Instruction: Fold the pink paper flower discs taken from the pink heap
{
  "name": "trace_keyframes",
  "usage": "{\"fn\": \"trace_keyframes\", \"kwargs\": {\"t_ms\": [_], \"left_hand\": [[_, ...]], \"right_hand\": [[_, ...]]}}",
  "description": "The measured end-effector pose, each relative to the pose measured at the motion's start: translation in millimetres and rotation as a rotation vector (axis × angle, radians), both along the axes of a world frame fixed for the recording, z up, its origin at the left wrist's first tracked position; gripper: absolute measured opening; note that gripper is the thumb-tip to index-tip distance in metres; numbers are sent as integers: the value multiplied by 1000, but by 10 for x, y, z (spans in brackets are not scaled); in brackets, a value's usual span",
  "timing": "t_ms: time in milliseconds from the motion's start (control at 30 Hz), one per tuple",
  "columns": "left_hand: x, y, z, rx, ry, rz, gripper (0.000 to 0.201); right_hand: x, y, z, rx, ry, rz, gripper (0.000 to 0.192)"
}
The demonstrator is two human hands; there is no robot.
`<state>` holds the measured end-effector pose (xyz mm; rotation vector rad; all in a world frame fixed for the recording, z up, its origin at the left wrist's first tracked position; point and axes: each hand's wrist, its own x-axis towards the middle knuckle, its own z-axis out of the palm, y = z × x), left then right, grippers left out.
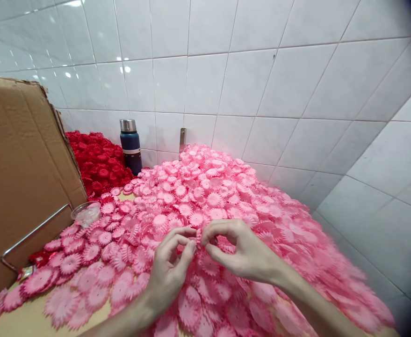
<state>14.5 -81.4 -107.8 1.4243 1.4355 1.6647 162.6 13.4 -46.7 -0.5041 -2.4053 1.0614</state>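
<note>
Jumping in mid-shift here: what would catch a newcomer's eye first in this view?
The big heap of pink flowers filling the table against the white tiled wall. In front of it, the left hand and right hand meet at the fingertips, pinching one pink flower between them. Behind on the left lie red flowers beside a dark flask and a cardboard sheet.

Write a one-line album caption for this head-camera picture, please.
Both hands, left hand and right hand, pinch one pink paper flower over a heaped pink pile, red flowers and flask behind.
</note>
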Motion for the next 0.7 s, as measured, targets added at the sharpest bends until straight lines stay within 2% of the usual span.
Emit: {"fn": "trace_keyframes", "kwargs": {"t_ms": [100, 200, 300, 367, 500, 633, 700], "left_hand": [[5, -2, 14, 20, 20, -8, 20], [14, -11, 24, 21, 33, -9, 20], [17, -17, 29, 8, 54, -10, 21], [15, -16, 29, -26, 65, -33, 20], [6, -14, 19, -107, 113, -125, 22], [-1, -32, -3, -54, 167, -181, 27], [-8, -46, -14, 3, 146, -179, 29]], "right_hand": [[-3, -12, -4, -44, 6, -3, 10], [-13, -5, -35, -199, 60, -20, 10], [-21, 5, -54, -384, 137, 4, 24], [-18, 4, -41, -441, 155, 19, 29], [15, 22, -7, -481, 136, 48, 28], [95, 141, -30, -502, 119, 94, 30], [151, 222, -33, -438, 148, 56, 24]]}}
